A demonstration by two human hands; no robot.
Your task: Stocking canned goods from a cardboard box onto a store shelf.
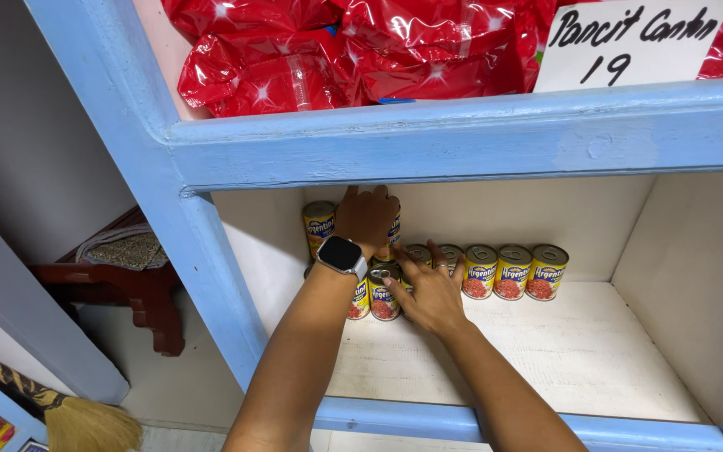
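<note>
Blue-painted wood frames the shelf unit (428,142), and both hands work inside its lower compartment, whose whitewashed floor (579,351) holds a group of small yellow-labelled cans with pull-tab lids. The left hand (367,216), wearing a dark-faced smartwatch (341,254) on a pale band, reaches toward the back wall at about 11 o'clock in the compartment. Its fingers curl over a can stacked on the upper tier (392,237) — most of that can is hidden behind the hand, so I cannot tell whether the fingers are truly closed around it or only resting on it. Just beside it, at 9 o'clock from the hand, stands another upper-tier can (320,223), uncovered.

The right hand (430,291) lies lower and nearer, palm down with its fingers spread apart, fingertips touching the lids of the front cans (383,295) rather than clamping any of them. From this hand, toward 3 o'clock, a row of three cans (513,271) stands upright along the back wall, close together.

On the shelf above — at 12 o'clock — lie shiny red plastic packets (336,54), with a white handwritten card (629,42) propped in front of them. Outside the unit at 8 o'clock, a dark red wooden stool (119,285) and a straw broom (89,423) sit on the floor.
</note>
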